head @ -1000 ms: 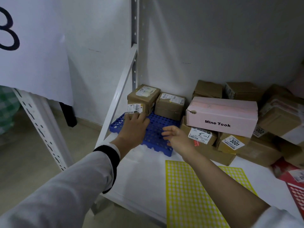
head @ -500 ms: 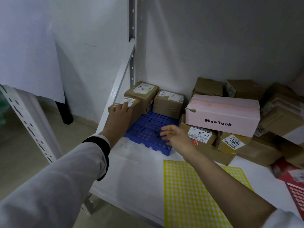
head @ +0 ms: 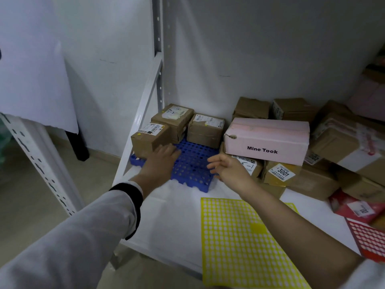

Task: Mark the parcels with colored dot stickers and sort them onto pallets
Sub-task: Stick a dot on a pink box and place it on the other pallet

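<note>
A blue perforated pallet lies on the white shelf. Three brown parcels stand on it: a small one at its left front corner, one behind that, and a third at the back right. My left hand hovers open just in front of the small parcel, fingers straight, holding nothing. Relaxed and empty, my right hand floats over the pallet's right edge. A yellow dot-sticker sheet lies on the shelf below it.
A pink box marked "Mine Took" tops a heap of brown parcels at the right. A red sticker sheet lies at the far right. A white rack upright and diagonal brace stand left of the pallet.
My left hand set the small parcel down on the pallet's left front corner, let go and drew back. My right hand stayed by the pallet's right edge.
</note>
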